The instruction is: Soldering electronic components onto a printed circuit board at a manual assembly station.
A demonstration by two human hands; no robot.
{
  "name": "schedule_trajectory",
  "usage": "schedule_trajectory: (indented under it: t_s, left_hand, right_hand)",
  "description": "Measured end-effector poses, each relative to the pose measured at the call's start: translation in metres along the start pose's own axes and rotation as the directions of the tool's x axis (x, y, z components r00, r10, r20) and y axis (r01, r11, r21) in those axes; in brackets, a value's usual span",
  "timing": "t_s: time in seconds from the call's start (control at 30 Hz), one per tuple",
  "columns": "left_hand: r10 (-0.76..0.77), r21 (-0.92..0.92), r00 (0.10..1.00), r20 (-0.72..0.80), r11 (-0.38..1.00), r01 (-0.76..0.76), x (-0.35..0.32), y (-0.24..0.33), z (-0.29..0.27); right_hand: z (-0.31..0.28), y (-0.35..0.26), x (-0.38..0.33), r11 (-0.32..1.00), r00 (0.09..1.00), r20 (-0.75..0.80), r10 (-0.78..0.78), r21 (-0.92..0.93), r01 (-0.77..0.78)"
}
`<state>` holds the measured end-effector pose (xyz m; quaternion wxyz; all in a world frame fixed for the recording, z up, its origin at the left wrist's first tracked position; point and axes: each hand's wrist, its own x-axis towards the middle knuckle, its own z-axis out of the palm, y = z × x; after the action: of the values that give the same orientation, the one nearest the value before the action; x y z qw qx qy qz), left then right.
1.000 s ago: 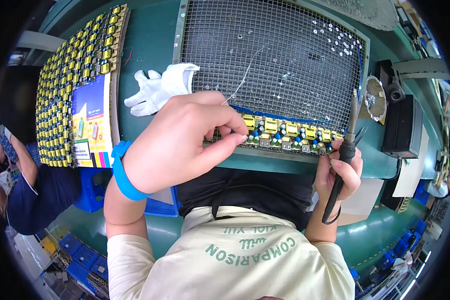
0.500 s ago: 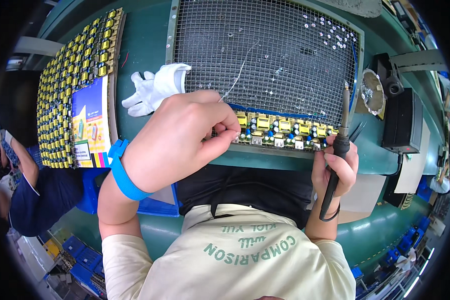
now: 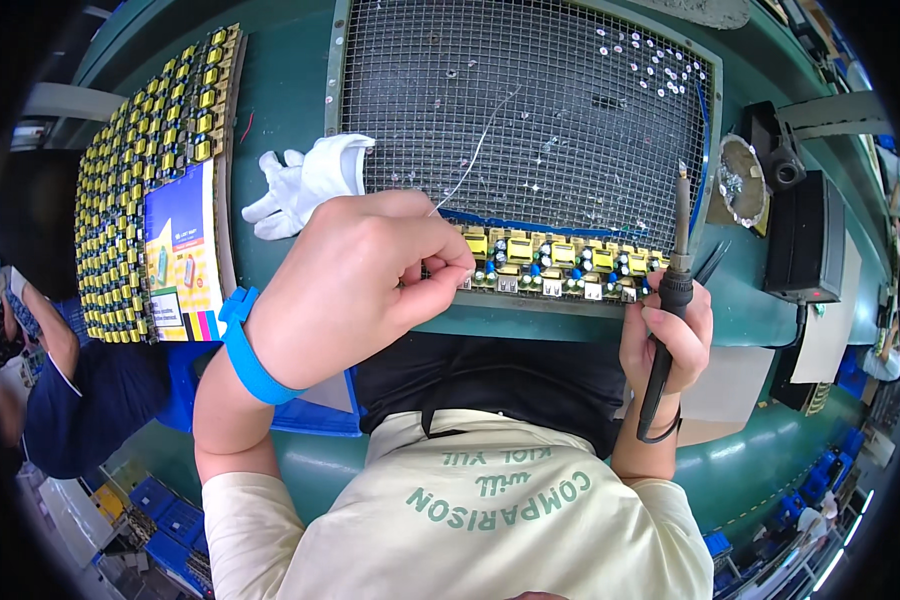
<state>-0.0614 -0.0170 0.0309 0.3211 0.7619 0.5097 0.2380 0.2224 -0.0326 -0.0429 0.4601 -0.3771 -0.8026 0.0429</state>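
A strip of joined circuit boards (image 3: 552, 287), with yellow transformers, small capacitors and metal sockets, lies along the near edge of the wire-mesh tray. My left hand (image 3: 370, 260) pinches its left end between thumb and forefinger. A thin silvery wire (image 3: 477, 153), resembling solder, rises from that hand over the mesh; its hidden end cannot be seen. My right hand (image 3: 678, 340) is wrapped round the black grip of a soldering iron (image 3: 677, 290), whose metal tip points away from me. The thumb and fingertips of this hand also touch the strip's right end.
The mesh tray (image 3: 336, 90) carries small white round pieces at its far right. A white glove (image 3: 305, 185) lies left of it. Further left stand rows of similar boards (image 3: 135, 150) with a printed card (image 3: 182, 250). Rightward are a small dish (image 3: 740, 180) and a black box (image 3: 806, 240).
The whole view has shifted slightly. My hands keep their grips, and the strip, wire and soldering iron stay in nearly the same places.
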Motion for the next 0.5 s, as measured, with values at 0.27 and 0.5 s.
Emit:
schedule_trajectory:
  t_s: [0.27, 0.5]
  left_hand:
    - [-0.067, -0.127, 0.998, -0.018, 0.990, 0.064, -0.001, -0.003, -0.003]
    - [-0.199, -0.261, 0.973, -0.120, 0.952, 0.162, 0.002, -0.005, -0.012]
  right_hand:
    - [0.001, 0.000, 0.004, 1.000, 1.000, 0.011, 0.003, 0.011, -0.003]
    - [-0.010, -0.001, 0.010, 0.995, 0.998, 0.067, -0.014, 0.101, 0.008]
